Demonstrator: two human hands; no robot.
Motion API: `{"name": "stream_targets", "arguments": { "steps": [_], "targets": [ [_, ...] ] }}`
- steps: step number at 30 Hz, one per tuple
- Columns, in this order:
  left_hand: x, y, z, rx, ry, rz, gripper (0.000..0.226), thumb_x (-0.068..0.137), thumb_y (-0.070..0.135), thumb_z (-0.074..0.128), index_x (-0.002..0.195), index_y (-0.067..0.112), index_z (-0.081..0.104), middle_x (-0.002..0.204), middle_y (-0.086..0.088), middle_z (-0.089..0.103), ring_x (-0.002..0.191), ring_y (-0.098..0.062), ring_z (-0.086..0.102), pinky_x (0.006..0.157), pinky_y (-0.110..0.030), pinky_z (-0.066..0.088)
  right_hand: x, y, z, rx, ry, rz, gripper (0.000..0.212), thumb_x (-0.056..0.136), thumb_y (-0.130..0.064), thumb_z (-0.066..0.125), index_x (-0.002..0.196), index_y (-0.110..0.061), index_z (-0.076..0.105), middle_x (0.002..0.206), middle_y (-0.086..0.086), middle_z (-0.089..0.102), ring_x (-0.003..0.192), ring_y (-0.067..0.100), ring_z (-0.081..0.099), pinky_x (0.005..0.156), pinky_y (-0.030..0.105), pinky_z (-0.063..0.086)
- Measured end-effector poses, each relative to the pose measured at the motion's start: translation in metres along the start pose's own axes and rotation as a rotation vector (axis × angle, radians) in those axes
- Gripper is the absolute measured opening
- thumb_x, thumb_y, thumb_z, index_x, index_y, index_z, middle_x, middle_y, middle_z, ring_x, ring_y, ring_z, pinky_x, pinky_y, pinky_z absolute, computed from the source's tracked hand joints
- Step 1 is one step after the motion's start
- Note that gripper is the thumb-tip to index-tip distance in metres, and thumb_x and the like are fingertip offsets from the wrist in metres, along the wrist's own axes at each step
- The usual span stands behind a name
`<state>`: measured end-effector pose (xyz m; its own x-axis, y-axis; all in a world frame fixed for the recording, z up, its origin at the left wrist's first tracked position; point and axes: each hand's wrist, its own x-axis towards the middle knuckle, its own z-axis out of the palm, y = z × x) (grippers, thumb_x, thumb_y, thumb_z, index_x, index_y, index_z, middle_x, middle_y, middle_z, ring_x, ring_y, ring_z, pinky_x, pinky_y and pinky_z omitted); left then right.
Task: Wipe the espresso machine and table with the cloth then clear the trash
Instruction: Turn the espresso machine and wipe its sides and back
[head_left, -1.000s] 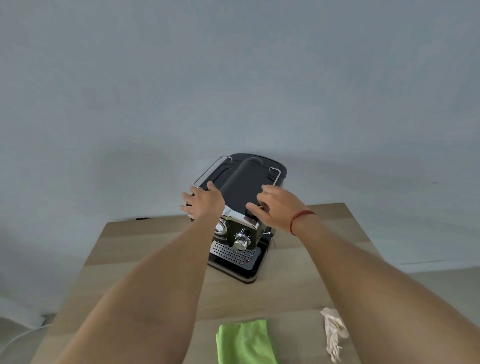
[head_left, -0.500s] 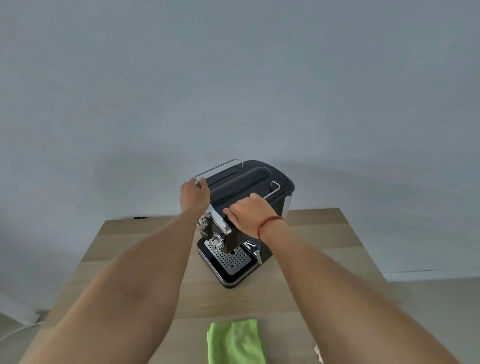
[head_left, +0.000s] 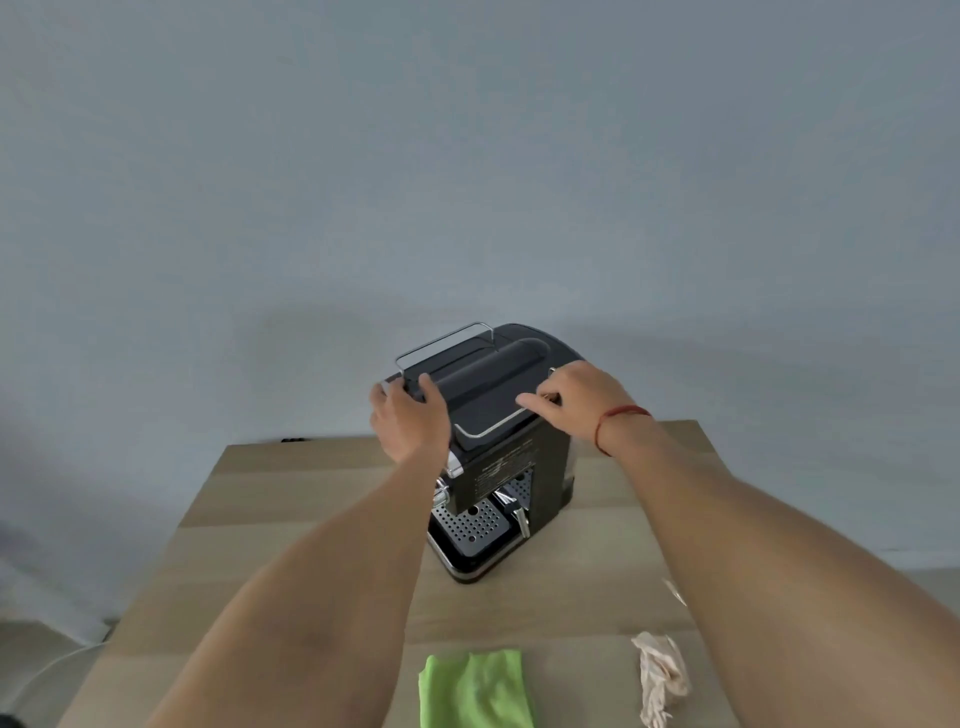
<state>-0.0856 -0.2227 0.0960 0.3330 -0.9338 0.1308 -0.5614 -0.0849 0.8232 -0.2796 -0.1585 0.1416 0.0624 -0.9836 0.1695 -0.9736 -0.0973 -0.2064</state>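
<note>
Since the earlier frames the espresso machine (head_left: 498, 441) has turned: its drip tray (head_left: 467, 522) now faces the table's near-left rather than straight at the near edge, and a side panel with small print shows toward the camera. Both hands have shifted with it.

Left hand (head_left: 408, 418) clasps the machine's top left corner, fingers curled over the edge by the wire rail (head_left: 441, 340). Right hand (head_left: 569, 400) rests on the top right edge, fingers bent onto the rail there; a red string (head_left: 618, 418) circles that wrist.

Machine stands on the wooden table (head_left: 291, 499), toward the far edge, roughly mid-width.

Green cloth (head_left: 475, 686) lies folded at the near edge, centre, untouched. Crumpled pale tissue (head_left: 662, 680) lies toward the near-right corner, apart from the cloth. A small clear scrap (head_left: 675, 592) shows beside the right forearm; cannot tell what it is.
</note>
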Motion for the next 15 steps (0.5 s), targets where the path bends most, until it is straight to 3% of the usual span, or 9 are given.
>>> {"name": "stream_targets", "arguments": {
  "steps": [2,5,8,13,15],
  "targets": [
    [0.014,-0.001,0.002,-0.027,0.022,0.045,0.043,0.095,0.041,0.046,0.116,0.007,0.063,0.121,-0.008,0.056,0.104,-0.026,0.058,0.085,-0.032,0.044,0.001,-0.003,-0.001,-0.011,0.026,-0.01,0.057,0.087,-0.064,0.044,0.051,-0.02,0.049,0.059,-0.001,0.055,0.065,0.017,0.057,0.054,0.023,0.036],
    [0.044,-0.002,0.008,-0.064,-0.059,0.128,0.038,0.095,0.04,0.05,0.109,0.01,0.068,0.113,-0.006,0.063,0.104,-0.024,0.059,0.092,-0.037,0.047,0.003,-0.007,0.003,0.003,0.019,-0.005,0.056,0.088,-0.065,0.042,0.052,-0.022,0.042,0.058,-0.002,0.052,0.06,0.015,0.052,0.051,0.021,0.031],
    [0.066,0.003,0.014,-0.087,-0.155,0.177,0.037,0.094,0.039,0.052,0.114,0.011,0.068,0.116,-0.005,0.065,0.109,-0.023,0.058,0.099,-0.037,0.045,0.018,-0.015,0.012,0.055,0.04,0.075,0.055,0.092,-0.058,0.041,0.054,-0.018,0.046,0.054,-0.002,0.048,0.053,0.013,0.05,0.056,0.026,0.044],
    [0.086,0.004,0.016,-0.067,-0.264,0.168,0.038,0.092,0.045,0.049,0.114,0.018,0.065,0.103,-0.009,0.07,0.096,-0.031,0.065,0.093,-0.042,0.051,0.027,-0.009,0.023,0.249,0.069,0.061,0.054,0.089,-0.055,0.051,0.065,-0.008,0.059,0.064,0.005,0.059,0.06,0.016,0.054,0.058,0.021,0.04],
    [0.092,0.004,0.015,-0.065,-0.274,0.168,0.039,0.092,0.045,0.049,0.116,0.019,0.065,0.106,-0.008,0.069,0.098,-0.032,0.065,0.092,-0.043,0.052,0.031,-0.012,0.025,0.258,0.061,0.044,0.054,0.089,-0.055,0.051,0.071,-0.006,0.063,0.067,0.006,0.06,0.063,0.018,0.057,0.06,0.023,0.043]
  ]
}}
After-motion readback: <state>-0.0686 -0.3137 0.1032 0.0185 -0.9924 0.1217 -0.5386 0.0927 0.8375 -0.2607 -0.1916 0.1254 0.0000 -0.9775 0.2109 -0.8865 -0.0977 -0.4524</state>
